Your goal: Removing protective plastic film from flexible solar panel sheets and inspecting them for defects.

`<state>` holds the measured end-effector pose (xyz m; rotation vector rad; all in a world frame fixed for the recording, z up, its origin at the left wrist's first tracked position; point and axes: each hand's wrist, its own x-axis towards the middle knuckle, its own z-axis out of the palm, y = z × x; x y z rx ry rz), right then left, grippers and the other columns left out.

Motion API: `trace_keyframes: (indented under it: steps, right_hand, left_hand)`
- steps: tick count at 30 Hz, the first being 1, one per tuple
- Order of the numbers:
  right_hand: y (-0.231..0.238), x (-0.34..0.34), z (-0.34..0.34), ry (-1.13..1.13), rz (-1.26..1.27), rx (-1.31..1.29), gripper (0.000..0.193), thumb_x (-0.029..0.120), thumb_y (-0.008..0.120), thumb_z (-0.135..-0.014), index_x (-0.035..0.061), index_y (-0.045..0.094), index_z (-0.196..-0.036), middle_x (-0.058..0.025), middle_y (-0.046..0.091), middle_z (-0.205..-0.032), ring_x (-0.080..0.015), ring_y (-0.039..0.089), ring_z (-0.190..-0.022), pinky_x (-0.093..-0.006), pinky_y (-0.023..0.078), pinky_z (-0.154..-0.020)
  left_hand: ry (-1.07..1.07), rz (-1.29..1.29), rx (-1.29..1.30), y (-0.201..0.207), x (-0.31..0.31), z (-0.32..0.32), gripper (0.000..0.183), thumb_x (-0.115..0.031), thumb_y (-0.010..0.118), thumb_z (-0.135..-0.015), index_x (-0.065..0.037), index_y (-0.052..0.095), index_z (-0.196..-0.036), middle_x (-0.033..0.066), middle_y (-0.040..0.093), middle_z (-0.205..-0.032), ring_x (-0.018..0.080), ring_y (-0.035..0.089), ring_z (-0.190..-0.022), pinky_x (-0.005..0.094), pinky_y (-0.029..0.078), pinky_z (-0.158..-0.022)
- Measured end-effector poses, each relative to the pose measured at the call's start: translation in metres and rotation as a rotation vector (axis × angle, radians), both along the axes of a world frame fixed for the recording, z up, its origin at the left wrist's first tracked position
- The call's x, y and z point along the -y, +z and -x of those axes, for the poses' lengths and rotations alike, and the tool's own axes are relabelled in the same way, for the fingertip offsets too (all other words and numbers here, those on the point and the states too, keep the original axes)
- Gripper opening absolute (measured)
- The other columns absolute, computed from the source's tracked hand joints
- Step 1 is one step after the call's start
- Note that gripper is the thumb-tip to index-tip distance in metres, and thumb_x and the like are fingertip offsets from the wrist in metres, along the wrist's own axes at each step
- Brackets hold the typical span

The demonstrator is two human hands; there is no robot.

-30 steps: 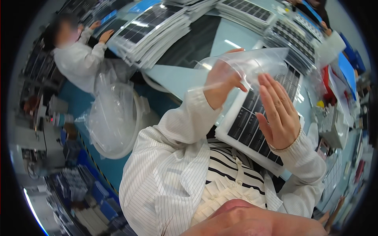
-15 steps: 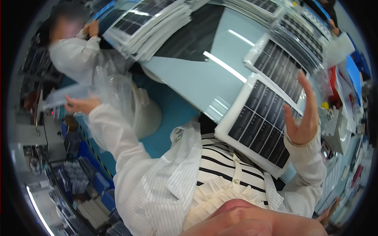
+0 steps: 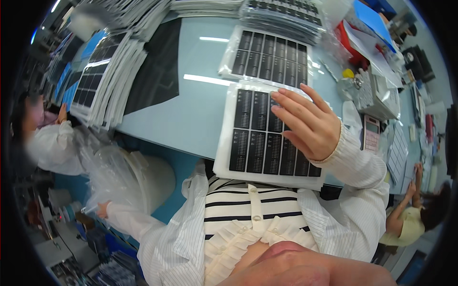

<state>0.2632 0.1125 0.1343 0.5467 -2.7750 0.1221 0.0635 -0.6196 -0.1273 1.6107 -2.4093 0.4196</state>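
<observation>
My right hand lies over the right part of a stack of white-edged sheets printed with rows of black rectangular panels. Its fingers are stretched out and hold nothing; whether the fingertips press on the top sheet is unclear. The stack rests at the table's near edge, against my front. Out to the left, my left hand is beside clear plastic bagging draped over a pale round bin. Its fingers are small and blurred, with a pale sliver next to them.
Behind the stack lies another panelled sheet pile. Thick sheet stacks stand at the left by a black sheet. A pink calculator and a white box are on the right. A co-worker's sleeve shows far left.
My view has turned right. My right hand has come down from raised to over the sheet stack. My left hand has dropped lower beside the bin; the translucent film by it no longer shows clearly.
</observation>
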Motion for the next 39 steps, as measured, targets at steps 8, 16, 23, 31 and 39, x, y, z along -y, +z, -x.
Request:
trace_keyframes:
  steps: [8, 16, 23, 31, 39]
  right_hand:
    - [-0.039, -0.079, -0.059, -0.407, 0.402, -0.158, 0.022, 0.0, 0.062, -0.073, -0.0049, 0.059, -0.095, -0.0128, 0.063, -0.085, -0.0228, 0.062, -0.077, -0.0295, 0.049, -0.069]
    - [-0.09, -0.081, -0.109, -0.964, 1.329, 0.377, 0.018, 0.015, 0.063, -0.08, -0.0023, 0.061, -0.083, -0.0053, 0.059, -0.062, -0.0093, 0.052, -0.046, -0.0209, 0.04, -0.041]
    - [-0.101, -0.065, -0.111, -0.988, 1.139, 0.34, 0.026, 0.022, 0.068, -0.077, -0.0013, 0.057, -0.075, -0.0057, 0.058, -0.058, -0.0081, 0.05, -0.045, -0.0203, 0.038, -0.042]
    - [-0.112, -0.062, -0.114, -1.02, 1.107, 0.146, 0.037, 0.019, 0.077, -0.066, 0.0014, 0.049, -0.083, -0.0025, 0.052, -0.06, -0.0068, 0.047, -0.049, -0.0203, 0.04, -0.046]
    - [-0.109, -0.059, -0.108, -1.002, 1.109, 0.199, 0.039, 0.011, 0.079, -0.062, 0.0023, 0.049, -0.085, -0.0001, 0.046, -0.063, -0.0044, 0.044, -0.051, -0.0169, 0.039, -0.047]
  left_hand:
    - [-1.495, 0.066, -0.822, 0.184, -0.283, 0.015, 0.009, -0.012, 0.065, -0.075, -0.004, 0.066, -0.08, 0.0078, 0.063, -0.074, 0.0241, 0.058, -0.068, 0.0321, 0.045, -0.067]
    - [-2.355, -0.823, -0.143, 0.16, -0.522, -0.017, 0.015, -0.012, 0.064, -0.071, -0.005, 0.056, -0.061, 0.0074, 0.053, -0.06, 0.023, 0.048, -0.06, 0.033, 0.035, -0.059]
    - [-2.248, -1.043, 0.219, 0.153, -0.545, -0.027, 0.035, -0.023, 0.066, -0.075, -0.005, 0.046, -0.054, 0.0055, 0.045, -0.053, 0.02, 0.041, -0.055, 0.0318, 0.034, -0.055]
    - [-2.26, -1.098, 0.11, 0.153, -0.549, -0.027, 0.032, -0.015, 0.066, -0.075, -0.002, 0.044, -0.056, 0.005, 0.041, -0.05, 0.0135, 0.038, -0.045, 0.0254, 0.03, -0.043]
    - [-2.143, -1.323, 0.134, 0.162, -0.548, -0.026, 0.032, -0.014, 0.063, -0.079, 0.0, 0.045, -0.057, 0.0037, 0.041, -0.049, 0.0082, 0.033, -0.044, 0.0239, 0.025, -0.041]
